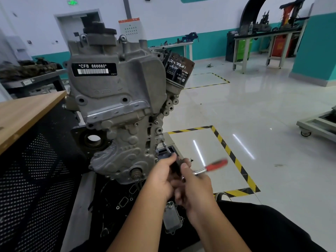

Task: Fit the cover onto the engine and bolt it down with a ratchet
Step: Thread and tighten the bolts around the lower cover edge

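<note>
Small ribbed grey metal cooler block (171,218) lies nearest, on the black mat beside loose thin gaskets (125,198). Left hand (160,176) curls round the ratchet's dark extension bar (175,165); right hand (195,186) grips the blurred red-handled chrome ratchet (211,168). Bar tip meets the upright grey cast-aluminium engine (118,99), cover (116,82) seated on it. Black oil filter can (177,70) behind; workbenches (263,42) far.

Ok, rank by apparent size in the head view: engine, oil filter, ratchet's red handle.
1. engine, by far the largest.
2. oil filter.
3. red handle, smallest, though blurred and nearer the camera.
</note>
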Demonstrator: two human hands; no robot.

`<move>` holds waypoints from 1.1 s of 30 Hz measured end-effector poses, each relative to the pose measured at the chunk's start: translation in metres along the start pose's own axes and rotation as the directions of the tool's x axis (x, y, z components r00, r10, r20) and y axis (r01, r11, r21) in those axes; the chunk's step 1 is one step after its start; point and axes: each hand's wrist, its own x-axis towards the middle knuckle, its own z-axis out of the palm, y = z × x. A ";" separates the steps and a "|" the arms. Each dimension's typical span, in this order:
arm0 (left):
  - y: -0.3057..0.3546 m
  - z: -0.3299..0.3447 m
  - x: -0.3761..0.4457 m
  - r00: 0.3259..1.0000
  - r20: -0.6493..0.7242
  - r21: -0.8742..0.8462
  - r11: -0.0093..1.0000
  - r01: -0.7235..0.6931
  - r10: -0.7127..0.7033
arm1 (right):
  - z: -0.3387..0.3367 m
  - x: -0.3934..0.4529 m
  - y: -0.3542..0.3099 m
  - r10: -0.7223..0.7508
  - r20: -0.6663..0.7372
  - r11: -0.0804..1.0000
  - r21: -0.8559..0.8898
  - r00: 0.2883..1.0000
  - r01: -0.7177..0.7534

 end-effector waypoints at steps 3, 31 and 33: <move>-0.001 -0.001 0.000 1.000 -0.028 0.019 1.000 -0.006 0.006 | -0.004 0.002 -0.002 0.087 0.037 0.995 0.054 0.995 -0.089; 0.004 0.000 0.013 0.978 -0.166 0.059 0.991 -0.118 0.126 | -0.007 0.002 0.008 -0.437 0.095 0.579 -0.731 0.894 0.360; 0.009 0.000 0.015 0.874 -0.333 0.327 0.913 -0.244 0.353 | -0.004 0.002 0.010 -0.330 0.017 0.745 -0.609 0.944 0.272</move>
